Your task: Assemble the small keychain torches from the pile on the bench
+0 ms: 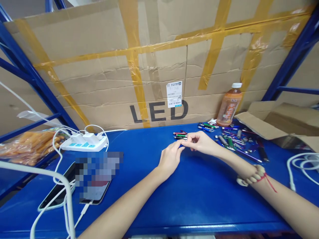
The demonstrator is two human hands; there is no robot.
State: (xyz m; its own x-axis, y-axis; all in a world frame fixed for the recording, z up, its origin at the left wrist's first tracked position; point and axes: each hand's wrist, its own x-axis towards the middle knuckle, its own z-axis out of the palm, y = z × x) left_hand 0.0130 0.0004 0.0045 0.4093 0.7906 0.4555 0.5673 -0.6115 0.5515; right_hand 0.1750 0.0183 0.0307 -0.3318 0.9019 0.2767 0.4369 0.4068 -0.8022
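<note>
r hand fingers closed on a small pen at far centre of the worktop, l hand fingers loose, tips touching it, just near of the row of pens, prob lining it up, so needs a steady pinch.

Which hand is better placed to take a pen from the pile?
Probably the right hand: it lies next to the pile, while the left hand is farther from it.
</note>
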